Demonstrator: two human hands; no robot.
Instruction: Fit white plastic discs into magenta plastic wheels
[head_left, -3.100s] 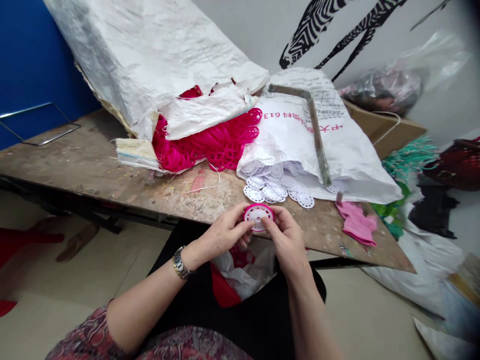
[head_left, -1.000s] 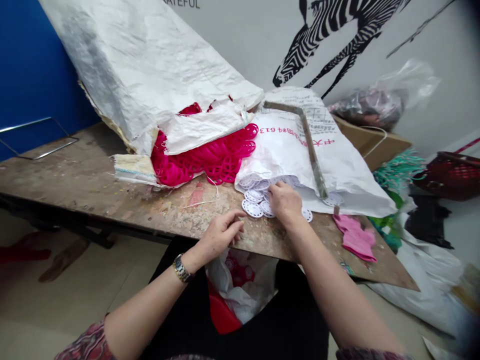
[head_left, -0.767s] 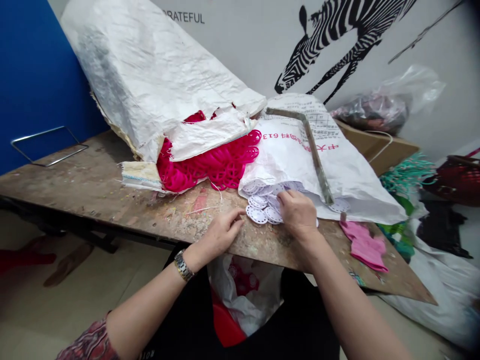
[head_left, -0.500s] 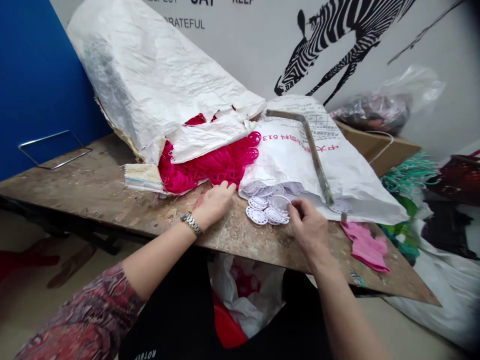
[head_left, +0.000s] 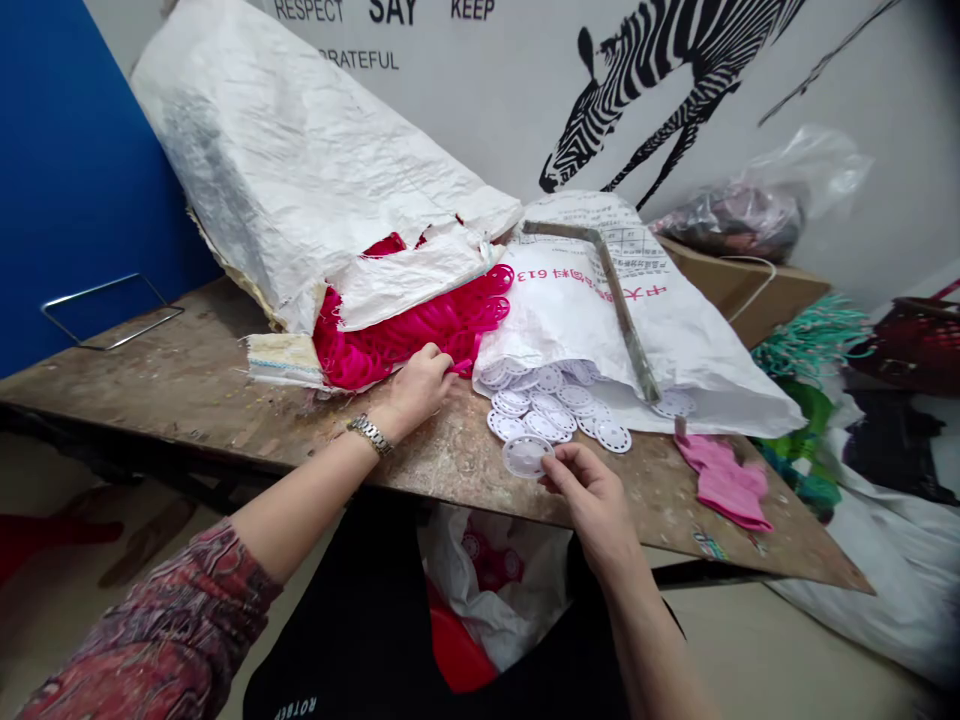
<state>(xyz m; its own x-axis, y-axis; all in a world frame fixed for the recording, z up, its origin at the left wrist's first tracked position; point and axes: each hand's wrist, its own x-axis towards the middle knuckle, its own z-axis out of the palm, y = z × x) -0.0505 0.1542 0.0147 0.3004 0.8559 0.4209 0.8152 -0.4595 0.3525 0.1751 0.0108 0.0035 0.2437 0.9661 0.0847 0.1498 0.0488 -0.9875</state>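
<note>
Hands in the head view: two, both yours, over one worn table (head_left: 202,390).
Your left hand (head_left: 421,385): narrow, fingertips closed on one pink ring (head_left: 460,367) at the near edge of the ring heap (head_left: 397,340); one watch (head_left: 370,434) on that wrist.
Your right hand (head_left: 592,490): thumb and forefinger pinch one white disc (head_left: 525,456), just in front of the disc pile (head_left: 551,405).
Disc pile: overlapping, so you cannot count it fully.
Sacks: two side by side; the ring heap lies at the mouth of the plain sack (head_left: 315,140), the disc pile at that of the printed sack (head_left: 562,300).
Metal bar (head_left: 619,300): one, bent, on the printed sack.
Pink cloth (head_left: 726,480): one piece, to your right.
</note>
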